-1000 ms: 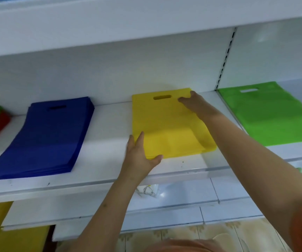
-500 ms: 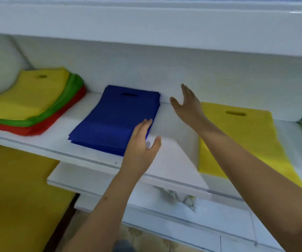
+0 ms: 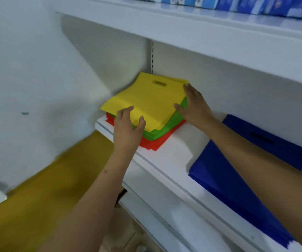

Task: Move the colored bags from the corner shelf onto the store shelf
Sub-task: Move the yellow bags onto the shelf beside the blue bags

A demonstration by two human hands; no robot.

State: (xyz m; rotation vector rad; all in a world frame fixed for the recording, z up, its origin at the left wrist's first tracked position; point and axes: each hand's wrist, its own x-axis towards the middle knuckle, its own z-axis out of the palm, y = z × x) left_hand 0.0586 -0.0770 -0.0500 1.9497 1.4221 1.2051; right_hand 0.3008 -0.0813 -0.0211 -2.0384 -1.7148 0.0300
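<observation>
Where shelf (image 3: 166, 157) meets wall, both hands flank yellow bags (image 3: 146, 100), blue stack (image 3: 237, 179) apart.

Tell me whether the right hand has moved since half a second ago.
Yes. The right hand went left past the blue bags to the edge of the corner stack's yellow bag.

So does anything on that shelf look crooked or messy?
A little. The corner pile is fanned out: the yellow bags sit skewed over the green bags and red bags, so their edges stick out unevenly. The blue bags also lie at an angle. Nothing looks torn or spilled.
</observation>
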